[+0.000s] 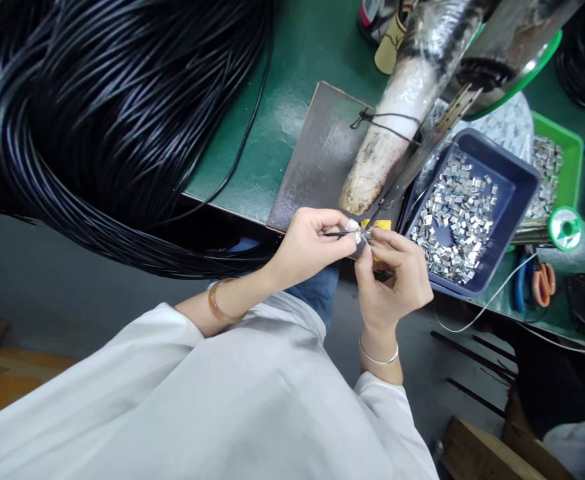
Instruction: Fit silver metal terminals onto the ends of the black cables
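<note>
My left hand [312, 241] pinches the end of a thin black cable [334, 234] between thumb and forefinger; a white wrap covers a fingertip. Facing it, my right hand [395, 272] has thumb and fingers closed on a small silvery metal piece [366, 236] at the cable's end. The fingertips partly hide where the two meet. Just above them, the thin tip of a long metal rod [412, 168], which looks like a mounted soldering iron, comes down close to the piece. A yellow patch [383, 225] shows behind my right fingers.
A big bundle of black cables [122, 120] covers the left of the green table [292, 53]. A whitish pipe [380, 150] slants over a brown board [312, 153]. At right are a blue tray [515, 200] of small metal pieces, a wire spool [566, 229] and orange-handled pliers [542, 285].
</note>
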`<state>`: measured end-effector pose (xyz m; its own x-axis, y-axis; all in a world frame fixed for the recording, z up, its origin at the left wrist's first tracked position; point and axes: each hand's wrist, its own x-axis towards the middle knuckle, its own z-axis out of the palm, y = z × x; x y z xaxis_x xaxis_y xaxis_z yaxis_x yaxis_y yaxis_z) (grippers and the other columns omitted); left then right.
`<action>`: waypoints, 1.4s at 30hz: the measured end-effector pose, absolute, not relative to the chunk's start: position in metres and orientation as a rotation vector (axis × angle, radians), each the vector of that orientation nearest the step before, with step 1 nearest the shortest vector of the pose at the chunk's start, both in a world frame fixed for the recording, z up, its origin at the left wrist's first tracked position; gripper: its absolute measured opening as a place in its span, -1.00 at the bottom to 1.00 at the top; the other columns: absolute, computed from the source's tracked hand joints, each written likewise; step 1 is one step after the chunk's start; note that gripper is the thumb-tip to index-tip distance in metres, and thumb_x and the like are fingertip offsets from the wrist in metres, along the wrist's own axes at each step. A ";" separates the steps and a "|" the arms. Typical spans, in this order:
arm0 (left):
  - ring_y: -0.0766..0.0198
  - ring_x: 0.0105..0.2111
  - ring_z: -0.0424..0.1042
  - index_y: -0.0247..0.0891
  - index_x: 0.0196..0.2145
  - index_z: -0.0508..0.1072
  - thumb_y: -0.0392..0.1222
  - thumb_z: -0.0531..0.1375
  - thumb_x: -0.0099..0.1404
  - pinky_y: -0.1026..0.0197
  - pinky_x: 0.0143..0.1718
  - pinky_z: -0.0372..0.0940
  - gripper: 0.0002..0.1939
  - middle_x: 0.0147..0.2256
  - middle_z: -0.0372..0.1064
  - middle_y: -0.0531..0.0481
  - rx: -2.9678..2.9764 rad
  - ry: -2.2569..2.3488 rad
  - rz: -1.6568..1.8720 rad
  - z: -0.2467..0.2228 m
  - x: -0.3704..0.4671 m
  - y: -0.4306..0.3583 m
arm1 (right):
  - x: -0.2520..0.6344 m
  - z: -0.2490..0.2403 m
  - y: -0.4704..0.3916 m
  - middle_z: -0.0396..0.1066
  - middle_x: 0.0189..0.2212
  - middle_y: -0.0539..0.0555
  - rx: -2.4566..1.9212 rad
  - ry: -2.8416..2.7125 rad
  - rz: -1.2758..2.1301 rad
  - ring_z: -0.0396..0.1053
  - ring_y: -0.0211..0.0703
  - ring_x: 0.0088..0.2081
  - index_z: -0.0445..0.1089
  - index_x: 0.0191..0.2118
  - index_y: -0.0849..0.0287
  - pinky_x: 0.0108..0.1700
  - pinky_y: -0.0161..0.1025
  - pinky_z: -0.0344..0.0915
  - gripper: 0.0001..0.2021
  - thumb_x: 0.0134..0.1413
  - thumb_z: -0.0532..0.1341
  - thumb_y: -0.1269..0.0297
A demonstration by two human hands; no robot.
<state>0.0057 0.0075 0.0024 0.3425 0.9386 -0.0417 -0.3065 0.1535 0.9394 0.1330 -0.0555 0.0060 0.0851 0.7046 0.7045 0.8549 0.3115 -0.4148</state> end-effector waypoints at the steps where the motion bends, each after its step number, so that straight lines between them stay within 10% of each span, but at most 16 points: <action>1: 0.45 -0.49 0.37 -0.36 -0.50 0.55 -0.31 0.31 0.04 0.40 -0.45 0.31 -0.96 -0.50 0.44 0.06 1.031 0.770 1.035 0.003 0.006 0.007 | 0.133 0.006 -0.055 0.57 -0.18 0.02 -1.437 -1.660 -0.202 0.55 -0.24 -0.18 0.41 -0.28 0.13 -0.23 -0.31 0.52 -0.85 0.06 0.32 0.50; 36: 0.50 -0.61 0.04 -0.35 -0.45 0.48 -0.31 0.25 0.16 0.37 -0.59 -0.01 -0.94 -0.63 0.09 0.17 1.245 0.776 0.953 0.008 -0.002 0.004 | 0.133 0.007 -0.052 0.53 -0.30 -0.02 -1.462 -1.518 -0.045 0.53 -0.32 -0.29 0.41 -0.23 0.12 -0.36 -0.42 0.46 -0.88 0.13 0.28 0.46; 42: 0.45 -0.49 0.36 -0.33 -0.24 0.49 -0.35 0.17 0.33 0.38 -0.43 0.24 -0.90 -0.38 0.51 -0.01 1.811 0.760 1.258 -0.001 -0.009 -0.008 | 0.138 0.012 -0.051 0.43 -0.41 -0.08 -1.440 -1.318 0.371 0.44 -0.37 -0.43 0.34 -0.35 0.13 -0.45 -0.43 0.41 -0.90 0.15 0.29 0.33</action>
<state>-0.0094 -0.0076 -0.0009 0.3288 0.8180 0.4720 0.0371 -0.5106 0.8590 0.1377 -0.0514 0.0116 0.3334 0.8460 0.4162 0.5040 0.2131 -0.8370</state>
